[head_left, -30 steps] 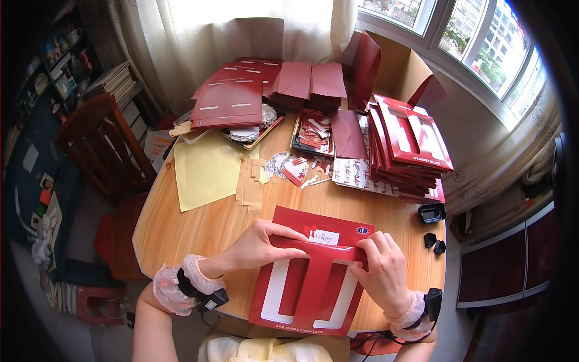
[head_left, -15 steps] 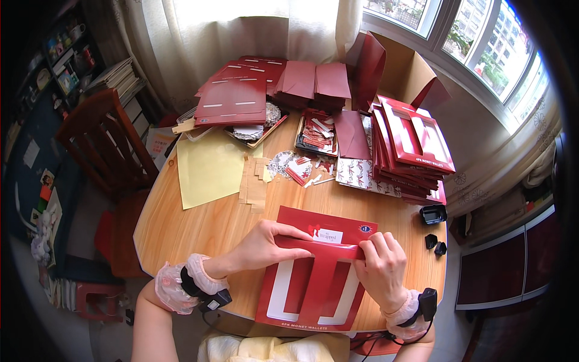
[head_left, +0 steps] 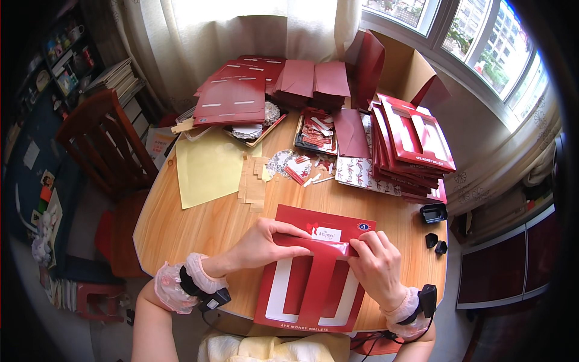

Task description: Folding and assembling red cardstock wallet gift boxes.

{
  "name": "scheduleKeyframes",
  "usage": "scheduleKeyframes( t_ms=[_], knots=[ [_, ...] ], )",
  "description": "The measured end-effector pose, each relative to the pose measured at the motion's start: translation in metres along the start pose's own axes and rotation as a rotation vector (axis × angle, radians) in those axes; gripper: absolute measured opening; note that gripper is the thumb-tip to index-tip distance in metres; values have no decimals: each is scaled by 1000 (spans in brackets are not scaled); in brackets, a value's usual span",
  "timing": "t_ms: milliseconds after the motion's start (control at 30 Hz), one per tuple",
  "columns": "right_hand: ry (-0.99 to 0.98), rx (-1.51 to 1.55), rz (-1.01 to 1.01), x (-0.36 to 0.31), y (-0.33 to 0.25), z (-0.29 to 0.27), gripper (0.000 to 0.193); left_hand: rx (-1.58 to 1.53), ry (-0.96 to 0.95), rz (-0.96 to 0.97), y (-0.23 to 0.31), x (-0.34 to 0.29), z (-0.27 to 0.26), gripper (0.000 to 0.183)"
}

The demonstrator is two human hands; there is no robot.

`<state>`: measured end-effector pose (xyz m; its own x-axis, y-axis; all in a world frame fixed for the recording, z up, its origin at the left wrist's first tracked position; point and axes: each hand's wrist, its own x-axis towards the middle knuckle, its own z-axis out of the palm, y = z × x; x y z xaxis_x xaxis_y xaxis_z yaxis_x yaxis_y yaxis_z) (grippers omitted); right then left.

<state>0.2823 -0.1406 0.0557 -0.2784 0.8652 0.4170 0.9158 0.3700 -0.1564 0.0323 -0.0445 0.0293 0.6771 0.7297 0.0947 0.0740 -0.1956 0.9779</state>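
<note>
A red cardboard wallet package (head_left: 318, 283) with two cut-out windows lies in front of me at the table's near edge. Its upper panel is folded along a crease and carries a white label (head_left: 326, 234). My left hand (head_left: 259, 246) pinches the crease near its middle, index finger above and thumb below. At the right part of the same crease, my right hand (head_left: 379, 262) is closed, fingertips pressing the folded edge. The fingers partly cover the ends of the fold.
Beyond the package lie brown paper strips (head_left: 251, 184), a yellow sheet (head_left: 208, 169) and a tray of small red and white tags (head_left: 318, 131). Finished-looking red packages (head_left: 416, 136) are stacked at the right. Flat red cards (head_left: 232, 96) and small black containers (head_left: 433, 213) are also there.
My right hand has slid a little to the left along the crease, and its fingers are nearer the label. My left hand stays about where it was on the fold.
</note>
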Motion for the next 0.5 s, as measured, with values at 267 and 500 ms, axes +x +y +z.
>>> scheduleKeyframes(
  t_ms=[267, 500],
  knots=[
    [-90, 573, 314, 4, 17, -23, 24, -194, -45, -347, -11, 7, -12, 27],
    [-83, 740, 467, 0, 47, -9, 16, -427, -70, -488, -12, 6, -16, 27]
  ],
)
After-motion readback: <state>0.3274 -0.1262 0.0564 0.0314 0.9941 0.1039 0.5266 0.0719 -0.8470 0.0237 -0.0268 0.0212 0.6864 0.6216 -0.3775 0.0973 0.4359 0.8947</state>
